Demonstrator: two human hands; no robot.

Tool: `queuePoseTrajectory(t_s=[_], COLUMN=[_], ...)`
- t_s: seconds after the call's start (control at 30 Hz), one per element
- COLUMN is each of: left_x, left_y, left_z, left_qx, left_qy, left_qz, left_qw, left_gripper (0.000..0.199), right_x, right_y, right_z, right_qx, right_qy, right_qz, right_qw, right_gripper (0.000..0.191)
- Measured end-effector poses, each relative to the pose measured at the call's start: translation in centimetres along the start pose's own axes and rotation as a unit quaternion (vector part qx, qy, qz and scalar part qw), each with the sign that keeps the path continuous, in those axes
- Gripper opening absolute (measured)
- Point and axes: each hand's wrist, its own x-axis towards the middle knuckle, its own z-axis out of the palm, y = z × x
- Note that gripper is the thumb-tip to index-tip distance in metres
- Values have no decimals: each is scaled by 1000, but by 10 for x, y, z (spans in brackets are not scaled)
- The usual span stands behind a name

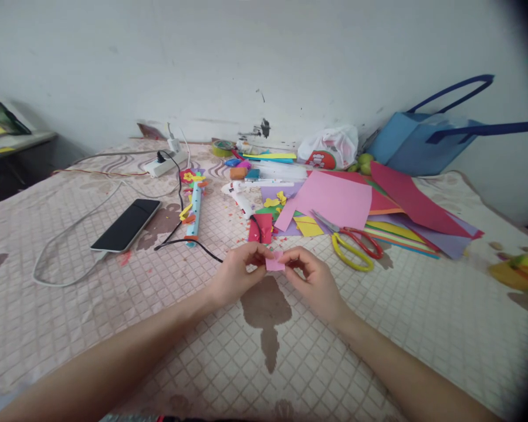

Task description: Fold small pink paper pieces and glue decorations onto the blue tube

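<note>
A small piece of pink paper (275, 262) is held up over the table between my two hands. My left hand (240, 271) pinches its left edge with thumb and forefinger. On the other side, the fingertips of my right hand (315, 282) grip its right edge. Just beyond lies a red paper piece (260, 230), with the cord of the white glue gun (242, 199) crossing it. Scissors with red and yellow handles (352, 251) rest to the right of my right hand. A light blue paper strip decorated with small cut shapes (195, 211) is beyond my left hand.
Coloured paper sheets (334, 199) are piled at the back right, before a blue bag (416, 143) and a white plastic bag (330, 146). A phone (127, 224) with a charging cable lies left. A power strip (165, 164) stands behind it, and tape (223, 147) near the wall.
</note>
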Motion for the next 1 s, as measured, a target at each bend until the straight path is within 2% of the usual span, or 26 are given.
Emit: queuePoseTrajectory(t_s=[0.3, 0.4, 0.5, 0.8, 1.0], left_x=[-2, -2, -2, -2, -2], left_y=[-6, -3, -2, -4, 1], left_z=[1, 1, 3, 6, 8], left_qx=[23, 19, -9, -95, -122], left_qy=[3, 2, 9, 21, 43], left_qz=[30, 31, 23, -37, -62], left_qw=[999, 999, 1000, 995, 990], left_gripper=[12, 8, 10, 16, 16], right_x=[-1, 0, 1, 1, 0], right_y=[3, 3, 3, 5, 7], right_z=[0, 0, 0, 2, 5], right_qx=[12, 18, 34, 97, 129], right_qy=[-1, 3, 8, 14, 22], right_qz=[-13, -8, 11, 84, 103], right_qw=[1000, 1000, 999, 992, 986], right_gripper=[19, 11, 2, 12, 13])
